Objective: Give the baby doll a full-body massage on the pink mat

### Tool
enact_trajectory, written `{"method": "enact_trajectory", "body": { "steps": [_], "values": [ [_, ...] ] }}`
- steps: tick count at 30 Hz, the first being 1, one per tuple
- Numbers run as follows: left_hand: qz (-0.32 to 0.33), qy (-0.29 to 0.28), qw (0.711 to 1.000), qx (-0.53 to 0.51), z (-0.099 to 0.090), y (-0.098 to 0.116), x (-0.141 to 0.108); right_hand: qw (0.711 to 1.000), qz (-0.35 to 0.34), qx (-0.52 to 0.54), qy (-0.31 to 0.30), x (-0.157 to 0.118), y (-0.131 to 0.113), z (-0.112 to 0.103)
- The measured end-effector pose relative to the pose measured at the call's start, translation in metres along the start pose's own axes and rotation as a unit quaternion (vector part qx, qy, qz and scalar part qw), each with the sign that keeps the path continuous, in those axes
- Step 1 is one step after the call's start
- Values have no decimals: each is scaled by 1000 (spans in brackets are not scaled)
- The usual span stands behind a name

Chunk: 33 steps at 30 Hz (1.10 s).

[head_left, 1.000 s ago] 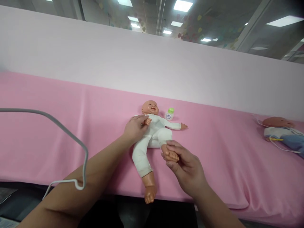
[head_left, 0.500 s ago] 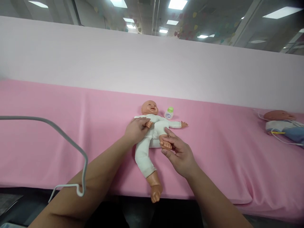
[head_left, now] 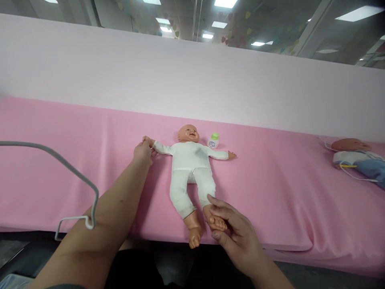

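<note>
A baby doll (head_left: 190,158) with a white cloth body lies face up on the pink-covered table (head_left: 270,188), head toward the wall and legs toward me. My left hand (head_left: 144,151) is closed around the doll's hand on the left, with that arm stretched out sideways. Around the doll's foot on the right, my right hand (head_left: 233,228) has its thumb below and fingers above. The doll's other foot rests near the table's front edge. Close to its head stands a small clear bottle (head_left: 213,141) with a green cap.
A second doll (head_left: 357,158) in white and blue lies at the far right, with a thin white cord and a yellow strip. A bent grey metal rod (head_left: 69,164) crosses the left side above my forearm. Behind the table rises a white wall (head_left: 186,76) with glass above.
The doll's arm has gone from across its body out to the left in my left hand. Its raised leg has come down straight toward me with my right hand.
</note>
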<state>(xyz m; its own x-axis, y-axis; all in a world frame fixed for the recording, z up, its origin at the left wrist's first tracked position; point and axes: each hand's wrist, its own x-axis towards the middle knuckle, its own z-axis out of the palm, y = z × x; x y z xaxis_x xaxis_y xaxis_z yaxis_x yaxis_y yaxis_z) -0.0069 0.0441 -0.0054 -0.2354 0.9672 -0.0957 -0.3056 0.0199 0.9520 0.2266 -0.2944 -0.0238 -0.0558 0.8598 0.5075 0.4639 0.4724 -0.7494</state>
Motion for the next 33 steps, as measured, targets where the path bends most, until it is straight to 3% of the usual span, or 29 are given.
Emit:
{"method": "enact_trajectory", "body": {
  "steps": [3, 8, 10, 13, 16, 18, 23, 27, 33],
  "values": [
    [-87, 41, 995, -30, -3, 3, 4, 1000, 8, -8, -4, -9, -3, 2],
    [-115, 71, 989, -67, -2, 10, -2, 1000, 18, -15, 1, -14, -1, 5],
    [-80, 70, 994, -27, 2, 10, -9, 1000, 17, -11, 1, -13, 0, 4],
    [36, 10, 997, 68, 10, 9, -27, 1000, 15, 3, 4, -6, -1, 1],
    [151, -51, 974, 164, 19, 7, -52, 1000, 3, 6, 16, 8, -3, -2],
    [220, -97, 941, 237, 24, 5, -67, 1000, -12, 7, 26, 21, -4, -5],
    [354, -227, 815, 399, 31, -4, -86, 998, 0, 41, 56, 56, 1, -6],
    [398, -251, 767, 436, 32, -11, -84, 997, 11, 32, 73, 84, 11, -6],
    [389, -258, 765, 443, 31, -13, -82, 998, 29, 21, 60, 118, 31, 0]
  ]
}}
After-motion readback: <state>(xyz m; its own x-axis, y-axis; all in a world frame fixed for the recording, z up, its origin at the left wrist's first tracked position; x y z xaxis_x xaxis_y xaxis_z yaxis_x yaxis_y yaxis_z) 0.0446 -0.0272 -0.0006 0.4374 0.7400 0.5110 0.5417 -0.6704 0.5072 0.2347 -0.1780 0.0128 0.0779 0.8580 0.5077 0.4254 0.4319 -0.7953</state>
